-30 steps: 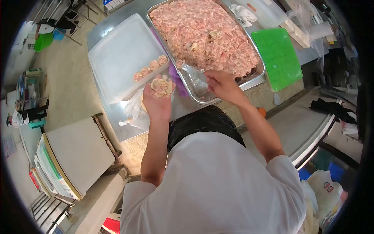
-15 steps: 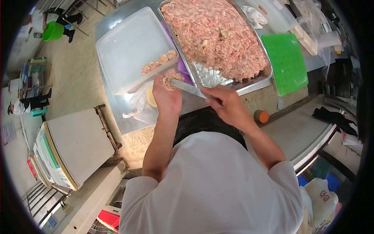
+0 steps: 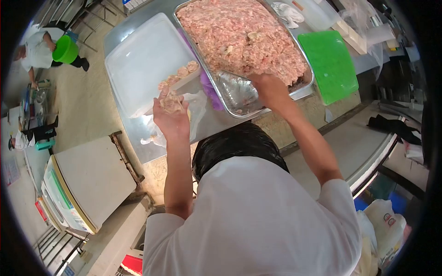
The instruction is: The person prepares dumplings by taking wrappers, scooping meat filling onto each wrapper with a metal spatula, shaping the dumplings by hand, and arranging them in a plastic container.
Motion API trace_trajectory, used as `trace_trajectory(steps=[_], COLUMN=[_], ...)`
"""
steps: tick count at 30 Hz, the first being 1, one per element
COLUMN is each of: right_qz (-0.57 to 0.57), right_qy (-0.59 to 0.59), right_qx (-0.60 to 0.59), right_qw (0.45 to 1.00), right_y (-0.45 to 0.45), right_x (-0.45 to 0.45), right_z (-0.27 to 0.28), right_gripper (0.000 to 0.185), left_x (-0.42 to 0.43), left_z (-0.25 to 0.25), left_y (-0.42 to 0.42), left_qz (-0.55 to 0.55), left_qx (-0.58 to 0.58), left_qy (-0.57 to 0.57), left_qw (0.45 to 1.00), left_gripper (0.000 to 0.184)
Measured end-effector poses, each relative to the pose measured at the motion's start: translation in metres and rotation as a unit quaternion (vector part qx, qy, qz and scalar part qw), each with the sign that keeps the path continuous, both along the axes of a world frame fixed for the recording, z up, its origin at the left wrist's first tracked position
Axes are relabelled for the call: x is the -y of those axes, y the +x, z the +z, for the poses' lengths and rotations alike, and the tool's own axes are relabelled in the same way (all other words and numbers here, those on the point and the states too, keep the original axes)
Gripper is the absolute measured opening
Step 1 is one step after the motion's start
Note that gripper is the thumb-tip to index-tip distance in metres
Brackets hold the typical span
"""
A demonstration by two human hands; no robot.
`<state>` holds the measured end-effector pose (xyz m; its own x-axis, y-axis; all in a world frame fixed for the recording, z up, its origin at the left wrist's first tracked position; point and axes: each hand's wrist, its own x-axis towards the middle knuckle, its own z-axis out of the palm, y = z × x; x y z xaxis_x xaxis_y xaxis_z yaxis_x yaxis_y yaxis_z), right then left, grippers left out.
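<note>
My left hand, fingers curled upward, cradles a meat-filled dumpling beside the near corner of a white plastic tray. A short row of similar open-topped dumplings lies along that tray's near right edge. My right hand is over the near end of a metal tray, closed around a flat metal spatula whose blade points left, seen nearly edge-on by the meat. Pink minced meat is heaped in the metal tray, its near left corner scraped down to bare metal.
To the right of the meat is a green board or lid. Clear plastic wrap and purple cloth lie between the trays. A white cloth sits behind. At far left a person carries a green bucket.
My left hand has moved left with the dumpling, to the white tray's corner. My right hand has taken the spatula away from the dumpling, up and right over the metal tray.
</note>
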<state>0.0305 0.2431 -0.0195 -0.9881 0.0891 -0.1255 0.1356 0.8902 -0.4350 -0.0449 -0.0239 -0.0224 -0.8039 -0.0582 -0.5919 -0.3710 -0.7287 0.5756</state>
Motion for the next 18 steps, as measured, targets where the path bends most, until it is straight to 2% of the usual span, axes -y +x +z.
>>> trace_trajectory(steps=[3,6,9,12,13,15,18], right_qz=[-0.041,-0.038,-0.006,0.03,0.017,-0.006,-0.04], right_qy=[0.027,0.024,-0.013,-0.013,-0.111,-0.303,-0.401], right_qx=[-0.014,0.009,-0.036,-0.068,-0.03,0.049,0.141], right_qw=[0.999,0.999,0.999,0.997,0.993,0.952,0.904], right_y=[-0.025,-0.028,-0.015,-0.002,0.002,0.011,0.025], right_x=[0.012,0.027,0.023,0.012,0.007,-0.003,0.0], right_z=[-0.04,-0.031,-0.024,-0.025,-0.015,0.015,0.044], right_gripper=[0.026,0.027,0.019,0.021,0.02,0.019,0.02], left_x=[0.01,0.023,0.015,0.005,0.005,0.008,-0.008], left_z=[-0.026,-0.047,-0.044,-0.032,-0.033,-0.037,-0.028], left_y=[0.01,0.018,0.022,0.019,0.018,0.018,0.018], left_qz=[-0.1,-0.138,-0.059,0.001,-0.02,-0.062,-0.086], left_qx=[-0.043,-0.096,-0.032,0.02,0.002,-0.035,-0.045], left_qy=[0.058,0.156,0.1,0.083,0.102,0.139,0.159], left_qw=[0.992,0.973,0.993,0.996,0.995,0.988,0.982], left_gripper=[0.04,0.039,0.037,0.037,0.037,0.038,0.039])
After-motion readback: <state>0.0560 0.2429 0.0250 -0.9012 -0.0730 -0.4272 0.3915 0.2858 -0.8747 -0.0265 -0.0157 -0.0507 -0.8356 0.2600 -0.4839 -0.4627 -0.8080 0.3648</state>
